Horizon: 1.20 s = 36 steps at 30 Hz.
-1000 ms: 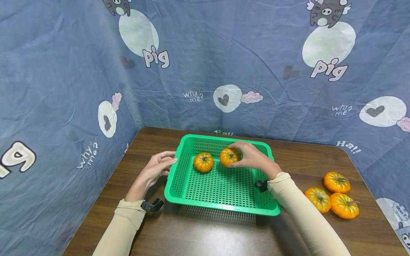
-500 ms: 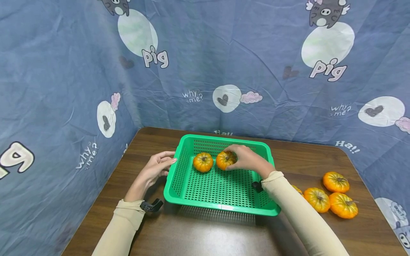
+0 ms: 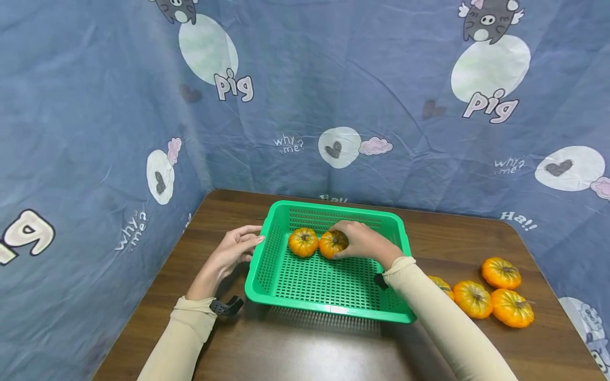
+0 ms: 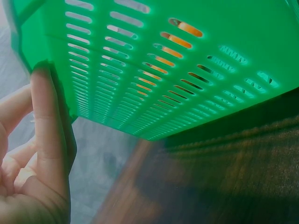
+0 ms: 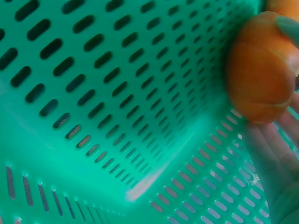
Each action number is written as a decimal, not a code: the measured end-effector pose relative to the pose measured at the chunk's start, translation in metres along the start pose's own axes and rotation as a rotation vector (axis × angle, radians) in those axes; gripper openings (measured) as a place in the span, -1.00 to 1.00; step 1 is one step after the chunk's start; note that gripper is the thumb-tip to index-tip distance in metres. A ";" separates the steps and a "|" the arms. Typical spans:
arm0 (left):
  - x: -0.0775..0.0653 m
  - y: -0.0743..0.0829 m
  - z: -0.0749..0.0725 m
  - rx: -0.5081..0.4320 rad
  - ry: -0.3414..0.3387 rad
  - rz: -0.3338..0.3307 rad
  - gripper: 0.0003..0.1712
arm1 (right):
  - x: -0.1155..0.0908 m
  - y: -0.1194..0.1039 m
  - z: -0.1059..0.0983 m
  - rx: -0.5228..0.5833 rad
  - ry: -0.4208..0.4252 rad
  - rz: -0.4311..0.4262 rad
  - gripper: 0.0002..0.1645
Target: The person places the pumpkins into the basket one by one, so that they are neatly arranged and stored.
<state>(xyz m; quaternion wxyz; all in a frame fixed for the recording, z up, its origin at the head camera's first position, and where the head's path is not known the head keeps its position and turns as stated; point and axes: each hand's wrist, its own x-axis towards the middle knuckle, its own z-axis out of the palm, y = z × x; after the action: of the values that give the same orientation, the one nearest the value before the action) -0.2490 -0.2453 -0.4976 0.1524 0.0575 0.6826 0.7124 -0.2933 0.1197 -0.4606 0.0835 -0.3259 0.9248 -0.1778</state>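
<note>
Inside the green plastic basket [image 3: 329,312], two small orange pumpkins lie side by side near the back. My right hand [image 3: 364,243] grips the right-hand pumpkin [image 3: 332,245], thumb at the near side and fingers over the far side. In the right wrist view this pumpkin [image 5: 261,70] is close up by the fingers, near the basket's slotted floor. Just left of it sits the other pumpkin [image 3: 303,242], a narrow gap between them. My left hand [image 3: 232,251] holds the basket's left rim; the thumb lies at the rim and some fingers are hidden below it.
Several more orange pumpkins lie on the brown wooden table [image 3: 333,352] right of the basket, among them a far one [image 3: 501,273] and a nearer one [image 3: 512,308]. One pumpkin [image 3: 440,286] is partly covered by my right sleeve. A blue printed cloth [image 3: 295,79] hangs behind.
My right hand has moved left and slightly downward with its pumpkin, bringing it closer to the other one in the basket. The left hand and basket have stayed put.
</note>
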 end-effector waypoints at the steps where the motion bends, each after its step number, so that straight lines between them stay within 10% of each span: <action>1: 0.001 0.000 0.000 0.005 0.002 -0.002 -0.35 | 0.000 0.000 0.000 -0.002 0.003 0.003 -0.22; 36: -0.001 0.002 0.001 -0.015 0.002 -0.005 -0.36 | -0.005 -0.001 -0.015 0.037 0.006 0.017 -0.17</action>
<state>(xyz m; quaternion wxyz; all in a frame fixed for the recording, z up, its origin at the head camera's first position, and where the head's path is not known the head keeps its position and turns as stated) -0.2480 -0.2445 -0.4950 0.1541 0.0538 0.6776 0.7171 -0.2927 0.1267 -0.4468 0.0883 -0.3161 0.9243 -0.1950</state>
